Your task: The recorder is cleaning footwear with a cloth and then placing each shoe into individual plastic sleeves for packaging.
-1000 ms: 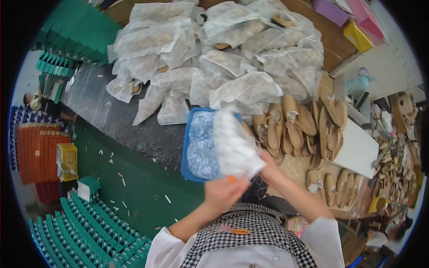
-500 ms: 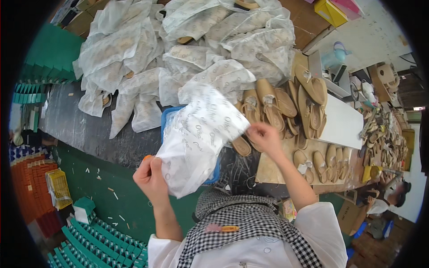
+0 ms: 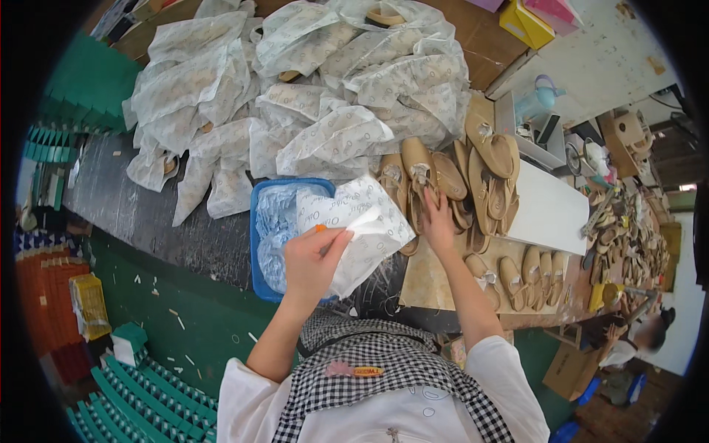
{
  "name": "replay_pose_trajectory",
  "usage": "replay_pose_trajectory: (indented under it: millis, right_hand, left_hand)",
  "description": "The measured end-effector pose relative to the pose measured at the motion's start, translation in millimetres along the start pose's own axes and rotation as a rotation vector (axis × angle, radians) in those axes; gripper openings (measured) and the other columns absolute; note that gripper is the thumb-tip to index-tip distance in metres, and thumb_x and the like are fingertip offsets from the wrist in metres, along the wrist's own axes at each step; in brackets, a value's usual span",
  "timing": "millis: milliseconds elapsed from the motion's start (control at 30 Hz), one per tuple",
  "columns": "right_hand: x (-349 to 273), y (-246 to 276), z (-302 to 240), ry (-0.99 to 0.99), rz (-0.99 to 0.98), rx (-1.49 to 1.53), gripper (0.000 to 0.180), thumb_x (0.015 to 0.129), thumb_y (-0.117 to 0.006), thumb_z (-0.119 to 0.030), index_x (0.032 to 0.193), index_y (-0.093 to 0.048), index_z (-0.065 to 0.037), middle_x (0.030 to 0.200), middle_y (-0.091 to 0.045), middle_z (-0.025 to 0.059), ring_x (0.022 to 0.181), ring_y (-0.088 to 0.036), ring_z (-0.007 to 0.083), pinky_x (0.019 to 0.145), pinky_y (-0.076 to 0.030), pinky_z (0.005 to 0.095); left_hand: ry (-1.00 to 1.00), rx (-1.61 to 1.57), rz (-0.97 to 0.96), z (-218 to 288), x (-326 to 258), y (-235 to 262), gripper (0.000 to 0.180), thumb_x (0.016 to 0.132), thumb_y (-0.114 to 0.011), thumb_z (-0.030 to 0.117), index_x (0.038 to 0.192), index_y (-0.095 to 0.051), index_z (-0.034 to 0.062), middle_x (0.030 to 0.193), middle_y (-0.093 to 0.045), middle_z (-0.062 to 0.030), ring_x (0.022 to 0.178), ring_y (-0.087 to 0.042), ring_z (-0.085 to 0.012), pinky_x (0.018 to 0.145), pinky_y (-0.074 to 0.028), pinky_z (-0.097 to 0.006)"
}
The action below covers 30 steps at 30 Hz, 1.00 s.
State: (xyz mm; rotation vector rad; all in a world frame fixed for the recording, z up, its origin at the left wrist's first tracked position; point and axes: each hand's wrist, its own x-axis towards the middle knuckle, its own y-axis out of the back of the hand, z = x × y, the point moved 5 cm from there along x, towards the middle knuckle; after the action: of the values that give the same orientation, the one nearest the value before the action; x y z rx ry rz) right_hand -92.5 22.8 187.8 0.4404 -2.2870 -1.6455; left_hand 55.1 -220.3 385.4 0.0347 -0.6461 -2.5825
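So the left hand (image 3: 310, 258) is pinching a white printed tissue-paper sheet (image 3: 360, 229) between thumb and fingers, holding it up over the right side of the blue plastic tray (image 3: 255, 221) that's sitting on the dark worktop (image 3: 125, 199). The right hand (image 3: 437, 221) is reaching farther out, fingers loosely spread and resting on the tan flat sandals (image 3: 421, 173) stacked just right of the tray, not really gripping any of them. Beyond all that, a big heap of paper-wrapped bundles (image 3: 310, 81) is covering the far side of the table. More sandals (image 3: 524, 273) are lying on the near right.
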Motion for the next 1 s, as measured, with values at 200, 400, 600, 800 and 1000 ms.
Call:
replay_pose_trajectory:
  millis: [200, 400, 600, 800, 1000]
  right_hand:
    - [-27, 119, 14, -0.202, -0.04, 0.839, 0.034, 0.081, -0.043, 0.004, 0.109, -0.063, -0.001, 0.092, -0.065, 0.0046, 0.07, -0.055, 0.0099, 0.064, -0.043, 0.0219]
    - [-106, 234, -89, 0.129, -0.266, 0.634, 0.031, 0.076, -0.049, 0.006, 0.101, -0.065, -0.001, 0.091, -0.064, 0.0111, 0.078, -0.062, 0.0205, 0.067, -0.046, 0.0274]
    - [-126, 196, -101, 0.144, -0.271, 0.601, 0.034, 0.073, -0.051, 0.007, 0.103, -0.064, -0.003, 0.105, -0.062, 0.0146, 0.082, -0.062, 0.0286, 0.069, -0.049, 0.0314]
    - [-120, 173, -153, 0.252, -0.262, 0.504, 0.032, 0.074, -0.052, 0.006, 0.103, -0.063, -0.002, 0.106, -0.06, 0.0158, 0.087, -0.062, 0.0309, 0.071, -0.05, 0.0324]
    - [-113, 155, -182, 0.194, -0.282, 0.671, 0.031, 0.076, -0.051, 0.005, 0.105, -0.062, -0.001, 0.112, -0.057, 0.016, 0.09, -0.06, 0.0328, 0.075, -0.05, 0.0335]
  left_hand:
    - [0.033, 0.028, 0.006, -19, 2, -1, 0.015, 0.079, -0.066, 0.017, 0.084, -0.069, 0.0036, 0.059, -0.056, -0.009, 0.048, -0.05, -0.0174, 0.048, -0.036, -0.029]
    - [-0.042, 0.028, 0.057, -16, -7, -14, 0.013, 0.079, -0.066, 0.019, 0.084, -0.071, 0.0074, 0.058, -0.054, -0.0107, 0.048, -0.051, -0.0203, 0.047, -0.037, -0.031]
    - [-0.162, 0.164, 0.11, -10, -41, 13, 0.012, 0.078, -0.068, 0.019, 0.085, -0.072, 0.0099, 0.054, -0.052, -0.0088, 0.043, -0.048, -0.0186, 0.041, -0.034, -0.031]
    - [-0.67, 0.343, 0.0, 20, -81, -7, 0.018, 0.074, -0.068, 0.019, 0.092, -0.068, 0.02, 0.056, -0.043, 0.0034, 0.043, -0.044, -0.0124, 0.039, -0.034, -0.027]
    - [-0.576, 0.261, 0.188, 0, -79, 26, 0.011, 0.073, -0.071, 0.018, 0.084, -0.07, 0.0162, 0.053, -0.048, 0.0012, 0.04, -0.045, -0.0128, 0.036, -0.034, -0.028]
